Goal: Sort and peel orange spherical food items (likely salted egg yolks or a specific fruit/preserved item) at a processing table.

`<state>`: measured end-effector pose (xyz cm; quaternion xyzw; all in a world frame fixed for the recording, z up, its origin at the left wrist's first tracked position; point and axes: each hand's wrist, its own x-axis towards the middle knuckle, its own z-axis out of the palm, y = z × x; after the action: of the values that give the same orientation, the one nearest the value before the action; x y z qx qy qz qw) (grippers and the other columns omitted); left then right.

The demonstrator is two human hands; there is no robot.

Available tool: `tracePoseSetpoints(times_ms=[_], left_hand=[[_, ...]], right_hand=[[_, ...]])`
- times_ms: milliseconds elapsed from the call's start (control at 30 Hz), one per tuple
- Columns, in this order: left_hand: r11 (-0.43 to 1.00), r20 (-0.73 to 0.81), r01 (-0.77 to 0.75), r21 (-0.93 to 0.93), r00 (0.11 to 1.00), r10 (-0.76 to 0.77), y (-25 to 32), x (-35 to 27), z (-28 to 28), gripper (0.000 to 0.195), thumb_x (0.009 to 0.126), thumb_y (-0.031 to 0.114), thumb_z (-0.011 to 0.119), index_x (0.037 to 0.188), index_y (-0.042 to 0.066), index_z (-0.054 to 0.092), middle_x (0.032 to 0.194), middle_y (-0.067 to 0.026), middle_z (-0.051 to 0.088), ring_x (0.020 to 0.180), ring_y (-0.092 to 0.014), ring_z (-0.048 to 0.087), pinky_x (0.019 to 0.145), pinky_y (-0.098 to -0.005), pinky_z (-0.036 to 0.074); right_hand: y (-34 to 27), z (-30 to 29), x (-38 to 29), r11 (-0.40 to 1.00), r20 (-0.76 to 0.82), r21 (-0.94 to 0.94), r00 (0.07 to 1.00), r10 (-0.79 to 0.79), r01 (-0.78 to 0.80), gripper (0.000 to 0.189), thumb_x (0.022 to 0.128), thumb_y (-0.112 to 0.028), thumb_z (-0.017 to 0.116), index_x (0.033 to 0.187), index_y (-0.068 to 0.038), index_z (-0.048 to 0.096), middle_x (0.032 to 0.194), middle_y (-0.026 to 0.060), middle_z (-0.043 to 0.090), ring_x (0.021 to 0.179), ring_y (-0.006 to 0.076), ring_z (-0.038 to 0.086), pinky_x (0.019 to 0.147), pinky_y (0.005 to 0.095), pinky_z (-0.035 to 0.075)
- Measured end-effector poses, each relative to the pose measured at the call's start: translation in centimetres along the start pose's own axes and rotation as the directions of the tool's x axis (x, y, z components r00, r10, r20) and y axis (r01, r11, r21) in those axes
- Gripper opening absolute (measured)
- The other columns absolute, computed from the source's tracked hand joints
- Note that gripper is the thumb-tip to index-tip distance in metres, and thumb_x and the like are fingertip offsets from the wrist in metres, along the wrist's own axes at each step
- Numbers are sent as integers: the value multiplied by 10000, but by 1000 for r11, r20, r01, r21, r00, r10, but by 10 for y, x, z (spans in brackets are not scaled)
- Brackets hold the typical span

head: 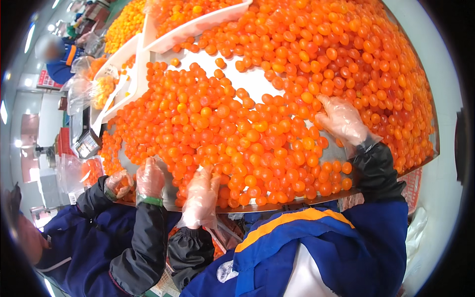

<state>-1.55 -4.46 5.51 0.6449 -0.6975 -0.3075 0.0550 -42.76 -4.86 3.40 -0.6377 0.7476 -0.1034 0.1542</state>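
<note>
A wide heap of round orange egg yolks (256, 137), apparently salted, covers the metal worktable (336, 153) before me. My left hand (200, 193), in a clear plastic glove, rests at the near edge with its fingertips down among the yolks. What lies under those fingers is hidden. Farther to the right, my gloved right hand (343, 120) reaches over the heap, thumb and forefinger spread apart, touching the yolks near a small gap. I see no yolk clearly gripped in it.
Beside me on the left, a co-worker's gloved hands (150, 178) work at the same table edge. White plastic trays (143, 70) with yolks stand at the far left, near a scale (87, 144) and plastic bags (70, 172). A red basket (413, 189) stands below the table's right end.
</note>
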Motion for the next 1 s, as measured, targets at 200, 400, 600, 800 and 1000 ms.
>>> tracePoseSetpoints(times_ms=[200,400,600,800,1000], left_hand=[[944,248,298,-145,934,-256,-25,29,4,526,985,346,600,1328,-47,533,1174,-265,656,1134,-385,628,921,-440,507],[387,188,193,-902,981,-53,-13,19,18,563,983,295,629,1460,40,477,1510,-128,479,1368,-211,468,1128,-404,381],[800,-62,-255,-542,962,265,75,32,22,539,1079,429,444,1493,86,415,1414,-119,548,1271,-248,553,1061,-397,478],[-121,294,307,-944,949,113,108,36,-1,569,1069,492,409,1432,60,482,1404,-129,559,1278,-275,566,1009,-475,531],[-27,177,177,-984,984,-4,109,12,-20,481,1053,406,493,1390,64,527,1367,-106,586,1240,-243,596,1031,-414,514]], right_hand=[[-34,-8,21,918,125,349,980,154,-189,515,946,-387,631,1281,3,611,1181,224,673,1122,339,643,926,406,502],[-47,19,24,272,315,923,940,-129,-272,445,1021,-222,617,1381,33,554,1389,104,594,1286,188,540,1083,294,414],[-84,28,21,357,398,881,895,-203,-311,431,1050,-316,547,1389,-50,570,1428,157,566,1351,226,504,1115,329,397],[-118,-17,1,674,-2,647,885,-466,357,366,979,-249,603,1298,-73,637,1384,141,579,1287,314,540,1077,394,424],[-127,-67,-12,541,-110,710,829,-548,452,207,934,-110,594,1096,-41,703,1225,127,684,1173,305,628,1018,398,478]])
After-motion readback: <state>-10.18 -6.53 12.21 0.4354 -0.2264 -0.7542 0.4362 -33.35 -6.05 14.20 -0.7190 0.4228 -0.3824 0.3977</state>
